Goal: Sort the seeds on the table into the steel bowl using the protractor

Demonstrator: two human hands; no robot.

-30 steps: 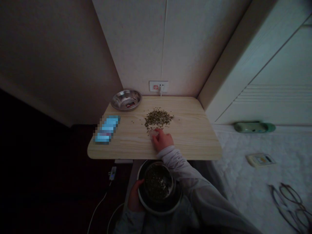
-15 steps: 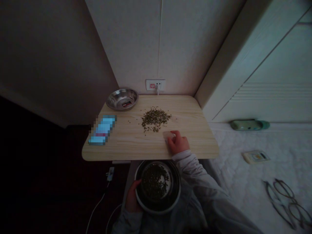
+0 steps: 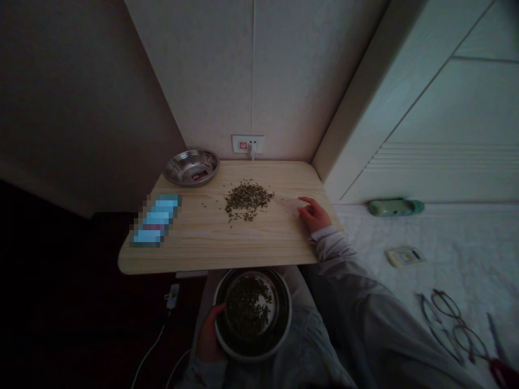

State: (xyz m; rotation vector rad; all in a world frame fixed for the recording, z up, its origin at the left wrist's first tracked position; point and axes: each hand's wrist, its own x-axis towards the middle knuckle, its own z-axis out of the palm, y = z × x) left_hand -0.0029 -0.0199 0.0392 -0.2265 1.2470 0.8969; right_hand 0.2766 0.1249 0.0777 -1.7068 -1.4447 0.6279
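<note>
My right hand (image 3: 316, 217) is above the right side of the wooden tabletop (image 3: 190, 251), its fingers closed on a small pale see-through flat piece (image 3: 290, 204). A loose pile of small dark greenish beans (image 3: 248, 200) is spread to its left, around the table's middle. Below the table's front edge, my left hand (image 3: 211, 335) grips the left rim of a round light-rimmed bowl (image 3: 287, 327) over my lap. Inside that bowl are more of these beans (image 3: 247, 308), with a shiny metal surface showing among them.
A shallow steel bowl (image 3: 190, 168) stands at the table's back left, with a blurred-out phone (image 3: 157, 220) in front of it. A wall socket (image 3: 248, 143) holds a plug. On the white bed lie a green case (image 3: 395, 207), a small pale box (image 3: 404, 256) and glasses (image 3: 446, 324).
My right hand has moved right and farther back, away from the beans, with the see-through piece in it. The view has shifted slightly; my left hand still holds the bowl.
</note>
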